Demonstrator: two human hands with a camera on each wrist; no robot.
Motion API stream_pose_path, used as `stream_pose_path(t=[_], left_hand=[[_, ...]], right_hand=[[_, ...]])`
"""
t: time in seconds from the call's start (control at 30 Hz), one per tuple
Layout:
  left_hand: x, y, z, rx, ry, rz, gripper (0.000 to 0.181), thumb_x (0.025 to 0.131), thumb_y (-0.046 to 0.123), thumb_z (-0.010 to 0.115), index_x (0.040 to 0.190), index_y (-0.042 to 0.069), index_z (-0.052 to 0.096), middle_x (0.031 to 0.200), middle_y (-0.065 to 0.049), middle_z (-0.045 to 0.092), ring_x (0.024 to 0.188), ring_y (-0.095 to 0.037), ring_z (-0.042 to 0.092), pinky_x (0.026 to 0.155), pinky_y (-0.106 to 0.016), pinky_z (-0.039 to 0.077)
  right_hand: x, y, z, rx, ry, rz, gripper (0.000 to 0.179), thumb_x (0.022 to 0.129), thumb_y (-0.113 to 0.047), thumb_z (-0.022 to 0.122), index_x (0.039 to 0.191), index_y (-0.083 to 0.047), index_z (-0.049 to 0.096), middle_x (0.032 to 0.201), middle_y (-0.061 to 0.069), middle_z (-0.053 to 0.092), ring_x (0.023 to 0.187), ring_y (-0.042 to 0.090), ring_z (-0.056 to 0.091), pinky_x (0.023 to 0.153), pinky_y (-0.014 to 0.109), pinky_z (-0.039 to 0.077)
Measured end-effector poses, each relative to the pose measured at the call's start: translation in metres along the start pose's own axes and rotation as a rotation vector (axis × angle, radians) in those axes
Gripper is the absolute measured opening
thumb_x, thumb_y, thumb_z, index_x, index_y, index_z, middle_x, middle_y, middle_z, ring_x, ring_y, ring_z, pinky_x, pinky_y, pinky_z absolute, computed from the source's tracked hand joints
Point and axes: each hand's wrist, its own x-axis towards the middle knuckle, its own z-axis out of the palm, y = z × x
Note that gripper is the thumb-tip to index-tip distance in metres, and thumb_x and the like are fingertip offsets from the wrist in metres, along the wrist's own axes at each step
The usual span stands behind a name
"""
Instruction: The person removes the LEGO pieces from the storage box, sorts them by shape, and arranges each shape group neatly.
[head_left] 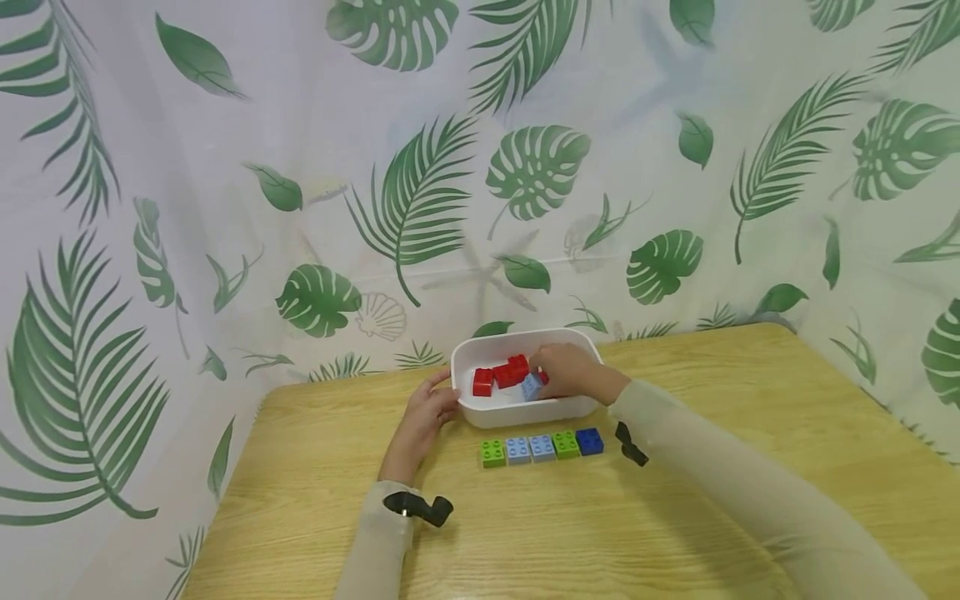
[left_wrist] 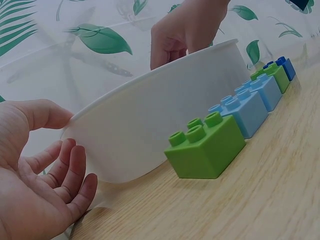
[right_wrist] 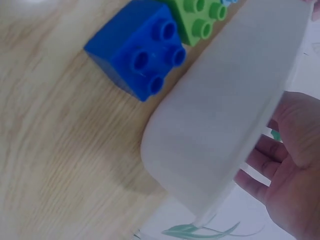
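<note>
Soft, even light fills the head view, with a pale sheen on the near worktop (head_left: 525, 533) and a blurry shadow below the right sleeve (head_left: 720, 458). Wide-angle stretch broadens that sleeve toward the near right. The left wrist view is dimmer and greyer; the right wrist view shows worktop glare and soft detail on the white tub (right_wrist: 215, 100).

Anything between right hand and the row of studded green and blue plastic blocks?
Yes: the near wall of the white rounded plastic tub. The right hand reaches inside it; the row of blocks lies outside, in front. Nothing else visible intervenes.
</note>
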Motion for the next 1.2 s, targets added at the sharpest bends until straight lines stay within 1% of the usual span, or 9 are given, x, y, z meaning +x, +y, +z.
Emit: stream_pose_path(t=[0.1,0.23,0.4,0.47,0.57,0.67,0.83,0.97,1.2], left_hand=[[0.0,-0.001,0.0,0.0,0.0,0.002,0.054,0.097,0.004,0.06,0.148,-0.001,0.044,0.091,0.002,0.064,0.079,-0.006,0.064,0.081,-0.026,0.052],[0.002,-0.002,0.0,-0.002,-0.007,-0.001,0.054,0.096,0.004,0.06,0.148,-0.001,0.044,0.094,0.0,0.065,0.079,-0.006,0.064,0.08,-0.026,0.052],[0.001,-0.002,0.002,-0.007,-0.013,0.0,0.055,0.096,0.004,0.06,0.148,-0.002,0.044,0.096,-0.003,0.066,0.078,-0.007,0.064,0.079,-0.026,0.053],[0.001,-0.002,0.002,-0.009,-0.009,-0.001,0.055,0.096,0.004,0.06,0.148,-0.001,0.044,0.096,-0.003,0.066,0.078,-0.007,0.064,0.079,-0.026,0.053],[0.002,-0.002,0.002,-0.003,-0.002,-0.004,0.055,0.096,0.005,0.061,0.149,0.001,0.045,0.097,-0.003,0.065,0.079,-0.007,0.064,0.08,-0.027,0.053],[0.003,-0.001,0.003,0.005,-0.003,-0.009,0.056,0.096,0.006,0.061,0.149,0.002,0.045,0.099,-0.004,0.065,0.08,-0.007,0.064,0.082,-0.027,0.052],[0.003,0.001,0.003,0.008,-0.014,-0.011,0.056,0.097,0.007,0.061,0.15,0.001,0.043,0.103,-0.007,0.066,0.08,-0.006,0.064,0.084,-0.028,0.052],[0.002,0.002,0.003,0.014,-0.005,-0.013,0.056,0.097,0.007,0.061,0.15,0.002,0.044,0.104,-0.007,0.066,0.081,-0.007,0.064,0.084,-0.028,0.052],[0.0,0.001,-0.001,0.024,0.002,-0.018,0.055,0.099,0.007,0.06,0.15,0.002,0.044,0.107,-0.008,0.065,0.083,-0.007,0.063,0.085,-0.028,0.051]], right_hand=[[-0.003,0.001,-0.005,-0.016,0.02,-0.019,0.02,0.083,-0.024,0.084,0.09,-0.009,0.072,0.078,0.002,0.066,0.073,0.016,0.055,0.072,0.03,0.048],[-0.011,0.003,-0.009,-0.018,0.041,-0.038,0.023,0.083,-0.023,0.085,0.097,-0.009,0.074,0.09,0.006,0.072,0.078,0.016,0.057,0.078,0.033,0.052],[-0.021,0.005,-0.016,0.055,0.052,-0.048,0.025,0.083,-0.021,0.084,0.102,-0.008,0.075,0.092,0.007,0.07,0.08,0.017,0.056,0.078,0.033,0.051],[-0.024,0.006,-0.018,0.093,0.053,-0.037,0.027,0.084,-0.02,0.084,0.106,-0.008,0.074,0.094,0.008,0.07,0.083,0.018,0.055,0.079,0.034,0.05],[-0.03,0.009,-0.02,0.124,0.06,-0.031,0.031,0.085,-0.021,0.083,0.111,-0.008,0.074,0.099,0.008,0.07,0.089,0.021,0.06,0.084,0.036,0.053],[-0.038,0.012,-0.023,0.161,0.069,-0.027,0.03,0.085,-0.021,0.082,0.111,-0.008,0.074,0.102,0.006,0.071,0.095,0.025,0.064,0.088,0.038,0.056],[-0.053,0.02,-0.029,0.199,0.101,-0.028,0.031,0.086,-0.021,0.082,0.113,-0.008,0.074,0.101,0.004,0.07,0.094,0.024,0.063,0.084,0.038,0.056],[-0.068,0.023,-0.034,0.207,0.131,-0.027,0.035,0.085,-0.022,0.083,0.115,-0.006,0.073,0.099,0.004,0.07,0.092,0.022,0.062,0.081,0.036,0.055],[-0.097,0.033,-0.034,0.22,0.132,-0.018,0.034,0.085,-0.021,0.082,0.114,-0.005,0.074,0.099,0.004,0.07,0.091,0.021,0.062,0.082,0.037,0.055]])
